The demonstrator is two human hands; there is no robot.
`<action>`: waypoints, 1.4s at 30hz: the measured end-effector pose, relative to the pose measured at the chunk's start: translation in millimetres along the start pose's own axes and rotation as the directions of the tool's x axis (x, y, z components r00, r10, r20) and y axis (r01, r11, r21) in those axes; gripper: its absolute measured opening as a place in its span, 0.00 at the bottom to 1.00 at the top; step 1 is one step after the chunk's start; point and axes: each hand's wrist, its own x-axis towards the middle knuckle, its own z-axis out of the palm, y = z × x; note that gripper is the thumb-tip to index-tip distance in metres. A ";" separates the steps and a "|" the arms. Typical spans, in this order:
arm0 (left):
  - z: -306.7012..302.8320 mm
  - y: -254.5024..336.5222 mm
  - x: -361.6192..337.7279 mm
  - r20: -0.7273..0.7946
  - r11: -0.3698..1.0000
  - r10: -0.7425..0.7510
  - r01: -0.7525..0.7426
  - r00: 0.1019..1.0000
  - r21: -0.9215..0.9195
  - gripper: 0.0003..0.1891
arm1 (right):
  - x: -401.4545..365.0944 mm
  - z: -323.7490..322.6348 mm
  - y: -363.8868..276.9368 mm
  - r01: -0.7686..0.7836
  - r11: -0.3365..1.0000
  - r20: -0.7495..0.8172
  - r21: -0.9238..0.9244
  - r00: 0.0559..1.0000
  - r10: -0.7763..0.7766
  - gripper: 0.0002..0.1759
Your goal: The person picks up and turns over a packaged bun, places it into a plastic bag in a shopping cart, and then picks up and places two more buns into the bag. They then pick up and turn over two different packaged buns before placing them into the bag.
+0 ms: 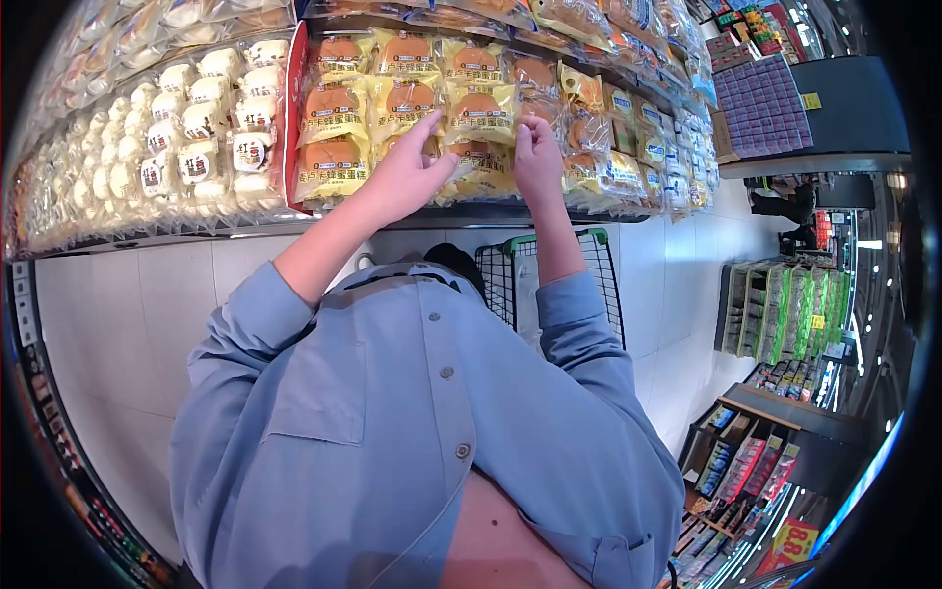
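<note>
My left hand (410,179) reaches over the display of yellow-wrapped round cakes (406,95), thumb and fingers apart, with nothing seen in it. To its right, my right hand (539,162) is raised with its fingers pinched together, beside the right edge of a wrapped cake (481,106). Whether those fingers grip the wrapper's edge or something small, I cannot make out. Another wrapped cake (481,157) lies between the two hands, partly covered by the left one. The cakes sit in clear-and-yellow packets with brown tops showing.
White wrapped buns (199,162) fill the left of the shelf, past a red divider (296,118). More packaged pastries (620,169) lie to the right. A black wire cart with a green rim (520,242) stands below my right forearm. Stacked goods (785,309) stand across the tiled aisle.
</note>
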 end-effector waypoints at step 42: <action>26.2 16.6 106.1 0.435 -0.090 0.271 -0.427 0.859 0.900 0.44 | -298.6 -52.3 228.5 -0.553 0.435 -0.451 -0.710 0.832 0.322 0.31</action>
